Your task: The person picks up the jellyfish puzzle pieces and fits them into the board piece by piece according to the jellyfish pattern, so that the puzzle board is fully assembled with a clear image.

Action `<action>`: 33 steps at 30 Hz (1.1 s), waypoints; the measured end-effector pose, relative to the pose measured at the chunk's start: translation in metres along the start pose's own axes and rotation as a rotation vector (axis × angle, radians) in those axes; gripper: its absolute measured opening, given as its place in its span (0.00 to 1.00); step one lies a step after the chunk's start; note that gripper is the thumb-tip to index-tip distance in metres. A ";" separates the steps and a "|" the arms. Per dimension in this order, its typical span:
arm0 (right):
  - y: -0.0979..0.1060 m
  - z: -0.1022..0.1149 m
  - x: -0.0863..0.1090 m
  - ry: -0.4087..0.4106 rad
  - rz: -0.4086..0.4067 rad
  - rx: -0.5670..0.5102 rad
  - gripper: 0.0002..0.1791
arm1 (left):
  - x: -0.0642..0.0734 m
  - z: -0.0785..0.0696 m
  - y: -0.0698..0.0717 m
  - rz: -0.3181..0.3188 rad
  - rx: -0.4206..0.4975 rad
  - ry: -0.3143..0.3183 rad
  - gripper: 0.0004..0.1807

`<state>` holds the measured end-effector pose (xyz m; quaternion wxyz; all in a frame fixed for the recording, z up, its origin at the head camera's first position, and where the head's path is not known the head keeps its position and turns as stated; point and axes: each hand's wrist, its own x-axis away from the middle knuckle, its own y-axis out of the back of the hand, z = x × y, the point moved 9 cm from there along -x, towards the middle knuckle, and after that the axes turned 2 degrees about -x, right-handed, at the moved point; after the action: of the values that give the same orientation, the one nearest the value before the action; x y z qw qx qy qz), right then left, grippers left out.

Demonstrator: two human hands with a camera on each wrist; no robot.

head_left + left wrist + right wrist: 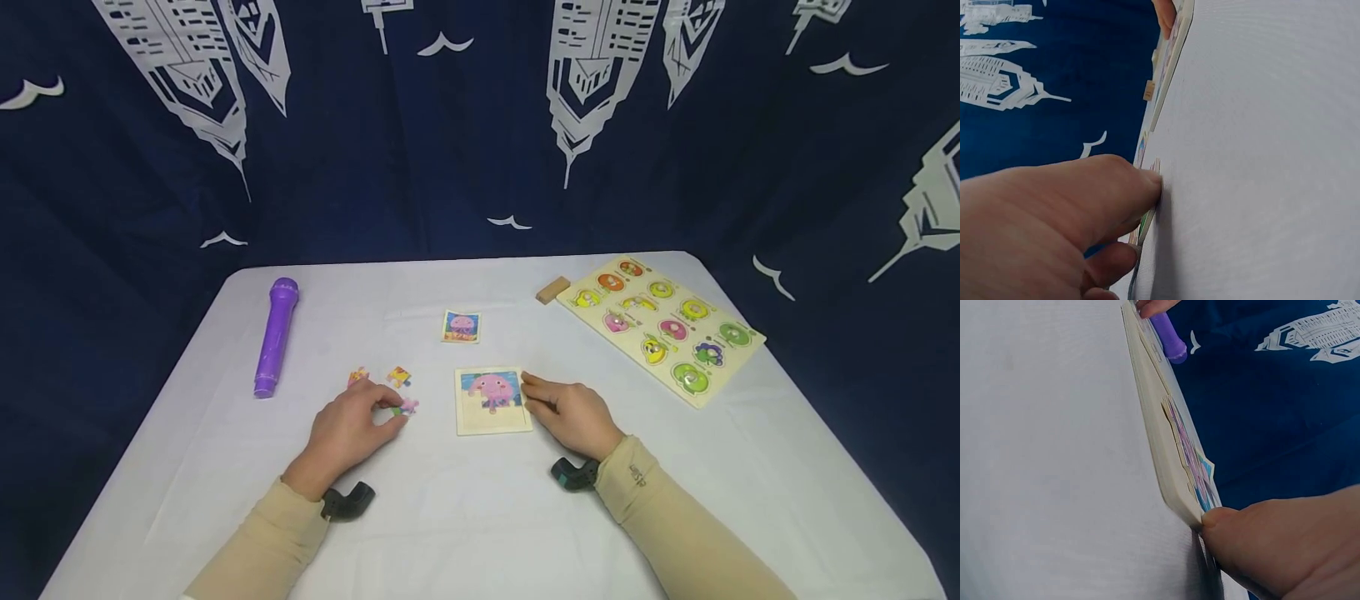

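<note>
Sleeves (pixel 257 546) Cut Off at the Bottom

Left hand (pixel 345 431) pinched a half-hidden puzzle piece (pixel 408 407), between the table's (pixel 465 517) left edge and the puzzle board (pixel 487 422). Right hand (pixel 573 417) touched the board's right edge; partly hidden, its grip was impossible to tell.

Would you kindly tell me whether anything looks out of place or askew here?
The backdrop appears upside down, its printed towers pointing downward; the fruit board lies askew, one corner at the table's right edge.

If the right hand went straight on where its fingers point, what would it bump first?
Probably the square puzzle board. The right hand points left at it, and its thumb seems to touch the edge.
</note>
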<state>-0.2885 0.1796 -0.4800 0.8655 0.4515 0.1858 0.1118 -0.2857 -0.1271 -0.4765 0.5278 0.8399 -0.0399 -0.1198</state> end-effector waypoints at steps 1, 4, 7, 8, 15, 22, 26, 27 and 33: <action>0.000 0.000 0.000 0.004 -0.002 0.000 0.21 | 0.000 0.000 0.000 -0.006 0.000 -0.009 0.13; 0.000 0.001 -0.001 0.007 -0.010 -0.006 0.20 | -0.001 0.000 0.001 -0.017 -0.007 -0.012 0.14; -0.001 0.000 -0.001 0.005 -0.010 -0.004 0.20 | 0.000 0.003 0.003 -0.022 -0.013 0.005 0.16; -0.001 0.000 -0.001 0.002 -0.010 -0.005 0.20 | 0.000 0.003 0.004 -0.024 -0.014 0.009 0.17; -0.001 0.001 0.000 -0.021 0.003 -0.001 0.20 | 0.002 0.003 0.003 -0.033 0.045 -0.002 0.14; -0.004 0.001 0.004 -0.038 0.014 -0.001 0.20 | 0.004 0.002 0.001 -0.047 0.084 -0.010 0.15; -0.003 0.001 0.005 -0.037 0.006 -0.006 0.20 | 0.004 0.001 0.001 -0.052 0.110 -0.016 0.15; -0.003 0.001 0.005 -0.035 0.004 -0.004 0.20 | 0.004 0.001 0.001 -0.054 0.117 -0.018 0.15; -0.001 0.002 0.005 -0.024 -0.006 0.008 0.20 | 0.002 -0.001 0.003 -0.083 0.166 -0.033 0.13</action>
<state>-0.2831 0.1791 -0.4807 0.8663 0.4556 0.1772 0.1028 -0.2832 -0.1274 -0.4738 0.4500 0.8797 -0.0235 -0.1516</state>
